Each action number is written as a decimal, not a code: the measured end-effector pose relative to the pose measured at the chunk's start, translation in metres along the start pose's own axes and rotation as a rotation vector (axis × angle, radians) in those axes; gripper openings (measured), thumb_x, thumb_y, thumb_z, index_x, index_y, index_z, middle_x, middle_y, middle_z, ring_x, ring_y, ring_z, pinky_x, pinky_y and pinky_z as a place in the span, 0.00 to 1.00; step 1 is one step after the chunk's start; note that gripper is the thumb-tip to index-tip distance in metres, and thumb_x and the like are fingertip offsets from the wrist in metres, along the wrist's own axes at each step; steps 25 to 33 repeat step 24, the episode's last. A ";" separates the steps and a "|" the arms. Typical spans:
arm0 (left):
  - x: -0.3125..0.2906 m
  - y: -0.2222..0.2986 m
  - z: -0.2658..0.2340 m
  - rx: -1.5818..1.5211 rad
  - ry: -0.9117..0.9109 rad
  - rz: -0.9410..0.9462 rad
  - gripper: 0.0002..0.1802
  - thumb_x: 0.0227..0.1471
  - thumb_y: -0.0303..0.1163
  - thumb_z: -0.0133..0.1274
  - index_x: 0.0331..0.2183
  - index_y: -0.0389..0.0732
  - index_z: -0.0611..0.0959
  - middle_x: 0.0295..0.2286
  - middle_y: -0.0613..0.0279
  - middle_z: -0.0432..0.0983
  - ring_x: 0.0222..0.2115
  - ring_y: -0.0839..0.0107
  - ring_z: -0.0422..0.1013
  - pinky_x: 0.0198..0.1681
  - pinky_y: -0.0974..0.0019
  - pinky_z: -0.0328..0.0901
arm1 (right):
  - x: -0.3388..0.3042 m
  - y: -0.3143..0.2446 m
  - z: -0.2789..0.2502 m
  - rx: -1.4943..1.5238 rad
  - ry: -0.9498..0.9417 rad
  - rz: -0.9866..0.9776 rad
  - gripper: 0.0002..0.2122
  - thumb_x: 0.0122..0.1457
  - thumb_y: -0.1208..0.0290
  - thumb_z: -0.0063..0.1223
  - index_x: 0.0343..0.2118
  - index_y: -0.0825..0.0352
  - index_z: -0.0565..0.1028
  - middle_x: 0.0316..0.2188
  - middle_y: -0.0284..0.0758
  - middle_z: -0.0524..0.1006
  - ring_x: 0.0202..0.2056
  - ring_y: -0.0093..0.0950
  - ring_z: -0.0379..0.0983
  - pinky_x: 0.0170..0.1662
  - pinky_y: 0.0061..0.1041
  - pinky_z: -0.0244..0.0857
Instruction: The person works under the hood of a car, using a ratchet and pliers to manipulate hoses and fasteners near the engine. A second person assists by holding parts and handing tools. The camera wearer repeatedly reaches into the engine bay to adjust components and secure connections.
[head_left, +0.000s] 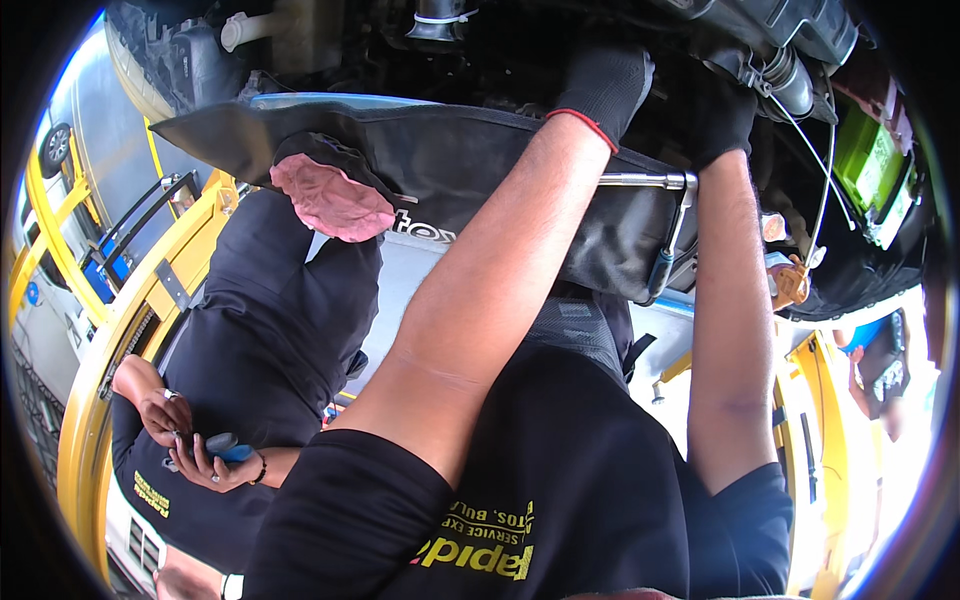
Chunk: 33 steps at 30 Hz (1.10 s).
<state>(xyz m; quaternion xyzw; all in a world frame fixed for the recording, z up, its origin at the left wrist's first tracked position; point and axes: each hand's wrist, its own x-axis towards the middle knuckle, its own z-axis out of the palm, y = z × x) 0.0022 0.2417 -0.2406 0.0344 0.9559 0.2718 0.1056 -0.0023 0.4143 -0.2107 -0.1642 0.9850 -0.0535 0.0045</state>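
My left hand [603, 85], in a black glove with a red cuff, reaches up into a dark engine bay [500, 40]; its fingers are hidden in shadow. My right hand [722, 118], also in a black glove, reaches in beside it near black hoses [790, 75]. A chrome ratchet with a long extension bar [645, 180] lies across a black fender cover [460, 160]. The ratchet head sits next to my right wrist, and its dark handle [662, 265] hangs down over the cover. Neither hand visibly grips it.
To my left, a person in black clothes [260, 340] holds a phone [222, 445] in both hands. A pink rag [335, 200] lies on the cover's left end. A green battery [868, 160] sits at right. Yellow lift arms [120, 330] flank the car.
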 end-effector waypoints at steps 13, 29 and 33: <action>-0.016 0.063 -0.032 0.005 0.152 -0.247 0.13 0.61 0.34 0.52 0.41 0.38 0.87 0.42 0.43 0.83 0.41 0.48 0.80 0.45 0.53 0.75 | 0.001 -0.012 0.000 -0.042 -0.117 -0.156 0.21 0.58 0.58 0.57 0.55 0.50 0.78 0.54 0.37 0.80 0.54 0.39 0.77 0.53 0.41 0.73; -0.011 0.068 -0.030 0.143 0.226 -0.282 0.15 0.53 0.42 0.61 0.38 0.42 0.89 0.35 0.49 0.85 0.35 0.47 0.81 0.41 0.51 0.75 | -0.015 0.020 0.002 0.321 -0.005 -0.235 0.23 0.56 0.63 0.59 0.55 0.61 0.78 0.50 0.40 0.81 0.51 0.41 0.77 0.58 0.39 0.69; -0.011 0.068 -0.030 0.143 0.226 -0.282 0.15 0.53 0.42 0.61 0.38 0.42 0.89 0.35 0.49 0.85 0.35 0.47 0.81 0.41 0.51 0.75 | -0.015 0.020 0.002 0.321 -0.005 -0.235 0.23 0.56 0.63 0.59 0.55 0.61 0.78 0.50 0.40 0.81 0.51 0.41 0.77 0.58 0.39 0.69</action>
